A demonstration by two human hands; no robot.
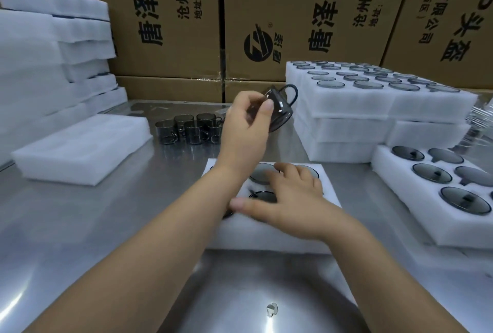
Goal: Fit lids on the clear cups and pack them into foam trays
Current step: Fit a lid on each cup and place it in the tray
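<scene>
My left hand grips a smoky clear glass cup with a handle and holds it tilted in the air above the steel table. My right hand rests with fingers spread on a white foam tray in front of me, touching the round glass pieces seated in its holes. Part of this tray is hidden under the hand and forearm. Several more loose cups stand grouped on the table behind the tray.
A foam tray holding lidded cups lies at the right. Behind it stands a stack of foam trays filled with glass discs. A flat foam piece and a tall foam stack stand left. Cardboard boxes wall the back.
</scene>
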